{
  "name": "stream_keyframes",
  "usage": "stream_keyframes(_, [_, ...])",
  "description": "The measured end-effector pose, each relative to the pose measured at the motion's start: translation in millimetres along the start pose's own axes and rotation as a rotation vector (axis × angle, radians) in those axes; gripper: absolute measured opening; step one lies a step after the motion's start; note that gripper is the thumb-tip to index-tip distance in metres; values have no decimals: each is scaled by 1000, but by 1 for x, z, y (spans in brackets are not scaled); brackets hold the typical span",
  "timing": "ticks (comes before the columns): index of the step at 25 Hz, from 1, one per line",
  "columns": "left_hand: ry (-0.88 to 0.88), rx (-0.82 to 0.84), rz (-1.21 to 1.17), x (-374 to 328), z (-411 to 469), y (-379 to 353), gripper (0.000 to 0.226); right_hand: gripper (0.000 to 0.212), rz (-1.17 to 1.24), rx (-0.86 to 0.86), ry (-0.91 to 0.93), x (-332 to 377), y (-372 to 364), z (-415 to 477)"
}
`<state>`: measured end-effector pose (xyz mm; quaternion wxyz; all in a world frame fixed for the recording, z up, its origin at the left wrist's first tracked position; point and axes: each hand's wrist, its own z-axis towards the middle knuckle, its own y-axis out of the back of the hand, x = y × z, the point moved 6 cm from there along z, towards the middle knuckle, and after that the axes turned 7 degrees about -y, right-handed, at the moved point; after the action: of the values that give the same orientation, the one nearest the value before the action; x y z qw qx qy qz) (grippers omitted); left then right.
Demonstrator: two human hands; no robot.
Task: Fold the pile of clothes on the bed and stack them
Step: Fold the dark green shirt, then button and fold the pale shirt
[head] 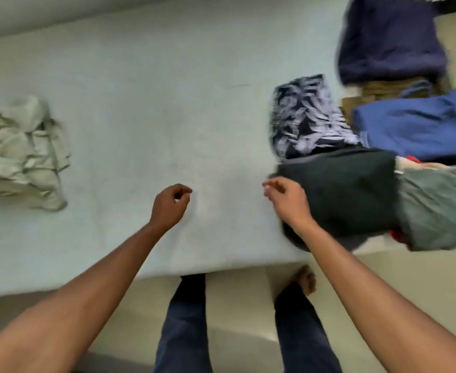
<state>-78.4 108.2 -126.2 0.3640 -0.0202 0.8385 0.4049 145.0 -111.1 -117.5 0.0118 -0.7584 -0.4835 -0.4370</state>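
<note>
The bed (pixel 140 103), covered in a pale blue sheet, runs across the view, and the person stands at its near edge with both arms stretched over it. The left hand (pixel 170 205) hovers above bare sheet near the middle, its fingers (pixel 183 192) clenched in towards the thumb with nothing between them. The right hand (pixel 286 200) is just to the right of it, over the left edge of a folded dark green garment (pixel 340 195); its fingers (pixel 271 188) are curled in as well and no cloth shows in them, though the picture is blurred there. On the left side of the bed, well apart from both hands, lies one crumpled pale grey-green garment (pixel 19 152), not yet folded. The folded clothes are gathered on the right: a navy and white patterned piece (pixel 305 117) just beyond the dark green one, a grey-green piece (pixel 442 208) to its right, a blue piece (pixel 415 125) farther back, and a dark navy piece (pixel 391 39) at the far right on top of brownish cloth (pixel 383 90). Below the bed's edge are the person's dark trousers (pixel 183 319) and a bare foot (pixel 306 281) on the floor (pixel 235 305).
</note>
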Motion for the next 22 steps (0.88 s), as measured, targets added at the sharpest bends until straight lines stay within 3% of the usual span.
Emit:
stream_keyframes(2, [137, -123, -23, 92, -1, 69, 17, 14, -210, 142, 84, 40, -112, -1])
stream_keyframes(4, [281, -226, -45, 173, 0, 130, 19, 28, -397, 285, 182, 74, -215, 0])
stream_keyframes(8, [391, -383, 61, 278, 20, 221, 55, 61, -794, 257, 628, 143, -368, 28])
stream_keyframes(11, [380, -484, 261, 326, 49, 276, 88, 78, -1033, 372, 621, 177, -456, 57])
stream_keyframes(14, [433, -468, 159, 369, 84, 298, 112, 86, -1109, 352, 573, 188, -491, 72])
stream_keyframes(16, [409, -531, 86, 381, 101, 304, 106, 86, -1103, 334, 560, 187, -493, 71])
stream_keyframes(19, [357, -646, -28, 374, 113, 313, 72, 85, -1108, 368, 534, 190, -488, 71])
stream_keyframes(22, [339, -588, -89, 340, 115, 303, 53, 75, -894, 369, 485, 214, -474, 73])
